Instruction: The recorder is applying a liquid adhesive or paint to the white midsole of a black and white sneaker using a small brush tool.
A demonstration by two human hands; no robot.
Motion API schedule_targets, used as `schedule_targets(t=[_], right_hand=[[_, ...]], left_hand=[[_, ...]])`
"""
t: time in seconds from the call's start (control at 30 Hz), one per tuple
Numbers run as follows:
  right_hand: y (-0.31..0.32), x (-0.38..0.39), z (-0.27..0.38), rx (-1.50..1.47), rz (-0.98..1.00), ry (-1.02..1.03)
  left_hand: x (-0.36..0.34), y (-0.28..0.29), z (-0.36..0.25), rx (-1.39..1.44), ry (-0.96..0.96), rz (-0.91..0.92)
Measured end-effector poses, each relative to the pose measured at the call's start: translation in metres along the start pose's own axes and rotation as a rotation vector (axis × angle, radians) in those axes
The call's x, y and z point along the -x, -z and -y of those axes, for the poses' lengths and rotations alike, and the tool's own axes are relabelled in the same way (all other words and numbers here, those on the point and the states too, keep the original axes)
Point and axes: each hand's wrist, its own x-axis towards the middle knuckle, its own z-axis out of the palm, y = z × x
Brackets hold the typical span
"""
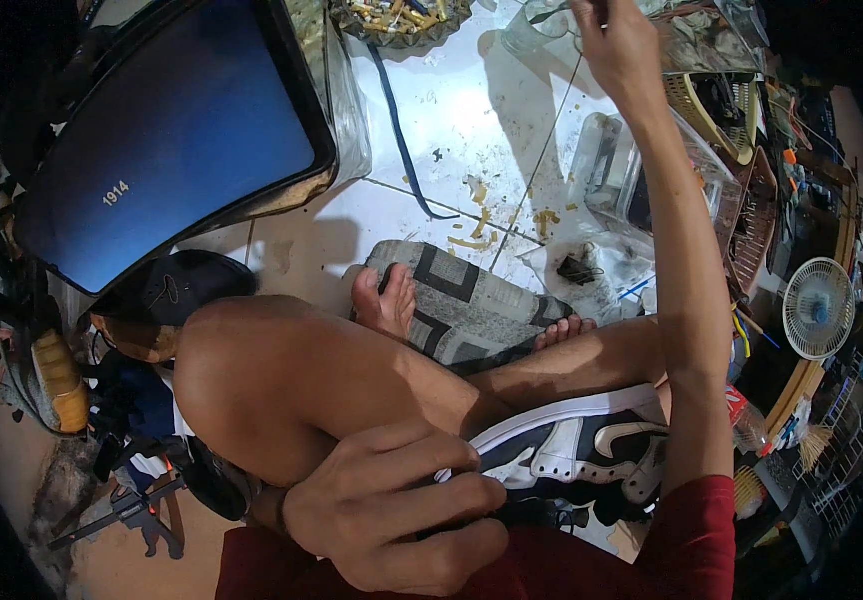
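A black-and-white sneaker [577, 445] lies sideways across my lap. My left hand [397, 510] is in front of the sneaker's left end, its fingers curled in. A small white bit shows by its fingertips, but what they hold is hidden. My right arm stretches far forward, and my right hand [622, 45] is at the upper edge of the view, with its fingers partly cut off. Beside it is a clear, see-through container [537, 35]. Whether that hand touches the container I cannot tell.
My bare feet rest on a grey patterned pad [482, 290]. A large dark screen [177, 140] stands at the left, an ashtray full of butts [402, 22] at the far side. Scraps dot the white tiles [442, 130]. At the right are a clear plastic box [612, 170], baskets [717, 110] and a small fan [819, 308].
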Motion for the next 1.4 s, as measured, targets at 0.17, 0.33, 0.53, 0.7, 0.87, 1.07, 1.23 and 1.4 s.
schedule_targets(t=[0.17,0.33,0.53,0.7,0.87,1.07,1.23,1.4], right_hand=[[0.033,-0.005,0.019,0.017,-0.127,0.004],[0.055,-0.002,0.049,-0.041,-0.155,-0.133],[0.018,0.009,0.025,0.124,-0.094,-0.027],[0.032,0.011,0.029,0.064,-0.123,0.007],[0.097,0.020,0.059,-0.637,-0.150,-0.089],[0.163,0.060,0.125,-1.016,-0.195,-0.180],[0.186,0.093,0.136,-1.001,-0.205,-0.155],[0.181,0.123,0.119,-0.568,-0.077,-0.209]], left_hand=[[0.009,-0.010,-0.002,-0.053,-0.009,-0.187],[0.011,0.003,-0.003,-0.068,0.024,0.002],[0.004,0.009,-0.005,-0.146,-0.005,0.033],[0.010,0.004,-0.005,-0.107,0.059,0.026],[-0.004,0.005,-0.014,-0.117,0.206,0.049],[0.006,-0.008,-0.020,-0.375,0.006,-0.125],[0.018,-0.010,0.004,-0.211,0.011,-0.097],[0.013,-0.034,-0.008,-0.058,0.323,-0.195]])
